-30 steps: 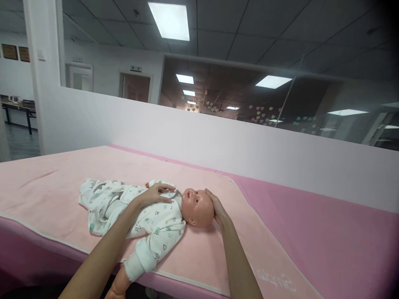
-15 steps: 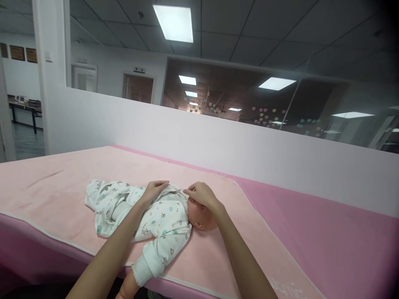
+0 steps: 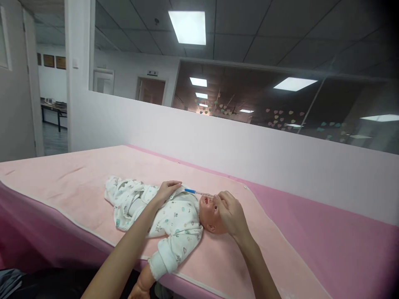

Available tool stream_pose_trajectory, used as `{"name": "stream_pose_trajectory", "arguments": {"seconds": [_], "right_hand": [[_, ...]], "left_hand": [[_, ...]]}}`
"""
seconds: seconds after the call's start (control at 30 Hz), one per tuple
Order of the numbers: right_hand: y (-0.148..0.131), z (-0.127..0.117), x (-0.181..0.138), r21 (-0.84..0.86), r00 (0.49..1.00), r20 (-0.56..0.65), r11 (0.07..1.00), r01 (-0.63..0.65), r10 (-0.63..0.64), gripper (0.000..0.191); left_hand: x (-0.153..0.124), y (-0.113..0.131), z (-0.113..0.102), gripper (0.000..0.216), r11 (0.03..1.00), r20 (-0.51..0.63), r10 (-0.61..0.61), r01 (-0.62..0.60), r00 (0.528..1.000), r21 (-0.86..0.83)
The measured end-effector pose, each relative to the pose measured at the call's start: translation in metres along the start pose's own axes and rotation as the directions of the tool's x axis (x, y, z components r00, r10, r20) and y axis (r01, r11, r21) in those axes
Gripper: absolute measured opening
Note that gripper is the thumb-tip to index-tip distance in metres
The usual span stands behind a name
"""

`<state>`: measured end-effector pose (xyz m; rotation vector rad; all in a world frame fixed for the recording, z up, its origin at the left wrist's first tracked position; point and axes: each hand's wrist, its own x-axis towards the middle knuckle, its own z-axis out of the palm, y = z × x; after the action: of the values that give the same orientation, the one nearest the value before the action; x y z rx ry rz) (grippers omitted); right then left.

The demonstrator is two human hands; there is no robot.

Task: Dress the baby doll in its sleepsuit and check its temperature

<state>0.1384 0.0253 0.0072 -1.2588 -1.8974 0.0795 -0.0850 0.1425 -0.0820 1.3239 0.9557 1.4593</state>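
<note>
Doll [image 3: 176, 212], face up on mat [image 3: 82, 187]. Rod [image 3: 197, 192], blue-ended, over the doll's face. Right hand [image 3: 231, 211]: pinching the rod's clear end. Left hand [image 3: 168, 192]: on clothes [image 3: 162, 223], whether gripping, cannot tell. Risk: held by one end, the rod could slip and drop. Writing: door sign [image 3: 152, 73], too small to read.

Pink-covered table [image 3: 339, 236], it seems, peach mat [image 3: 227, 263] spread over it, clothed doll [image 3: 176, 216] lying face-up on top
</note>
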Motion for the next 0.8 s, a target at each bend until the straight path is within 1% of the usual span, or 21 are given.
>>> {"name": "stream_pose_trajectory", "arguments": {"seconds": [0.03,0.1,0.17,0.23,0.3,0.4,0.47,0.57,0.63,0.67,0.73,0.8], "right_hand": [[-0.001,-0.006,-0.006,0.116,0.999,-0.001,0.993,-0.031,0.032,0.032],[-0.004,-0.013,-0.015,0.313,0.998,0.007,0.947,-0.067,0.069,0.035],[-0.008,-0.017,-0.021,0.419,0.997,0.005,0.905,-0.075,0.080,0.034],[-0.007,-0.020,-0.028,0.455,0.996,-0.004,0.887,-0.073,0.084,0.033],[0.002,-0.024,-0.041,0.454,0.994,-0.002,0.885,-0.100,0.113,0.033],[0.031,-0.030,-0.069,0.416,0.976,0.065,0.883,-0.216,0.209,0.037],[0.053,-0.032,-0.090,0.378,0.946,0.148,0.868,-0.323,0.287,0.040],[0.078,-0.033,-0.111,0.310,0.873,0.298,0.826,-0.471,0.385,0.041],[0.089,-0.033,-0.114,0.262,0.825,0.377,0.807,-0.530,0.420,0.041],[0.092,-0.032,-0.113,0.240,0.811,0.401,0.806,-0.541,0.425,0.041],[0.098,-0.030,-0.107,0.197,0.803,0.421,0.822,-0.535,0.422,0.039],[0.101,-0.027,-0.099,0.146,0.813,0.413,0.852,-0.503,0.409,0.039]], "left_hand": [[-0.001,0.001,0.000,0.047,1.000,0.015,0.004,-0.005,1.000,0.009],[-0.004,0.004,0.001,0.047,0.999,0.081,0.021,-0.025,0.996,0.044],[-0.007,0.007,0.002,0.043,0.994,0.176,0.040,-0.056,0.984,0.089],[-0.011,0.010,0.003,0.036,0.988,0.250,0.049,-0.083,0.967,0.128],[-0.013,0.012,0.003,0.032,0.985,0.286,0.056,-0.099,0.957,0.139],[-0.013,0.014,0.003,0.029,0.986,0.297,0.052,-0.096,0.954,0.134],[-0.013,0.015,0.003,0.030,0.985,0.300,0.036,-0.085,0.953,0.152],[-0.014,0.016,0.003,0.031,0.982,0.283,0.028,-0.079,0.959,0.170],[-0.015,0.017,0.004,0.031,0.984,0.261,0.031,-0.075,0.965,0.160],[-0.015,0.018,0.004,0.031,0.986,0.254,0.032,-0.072,0.967,0.153],[-0.016,0.018,0.005,0.031,0.987,0.243,0.034,-0.071,0.969,0.146],[-0.016,0.017,0.004,0.031,0.987,0.239,0.039,-0.075,0.970,0.144]]}}
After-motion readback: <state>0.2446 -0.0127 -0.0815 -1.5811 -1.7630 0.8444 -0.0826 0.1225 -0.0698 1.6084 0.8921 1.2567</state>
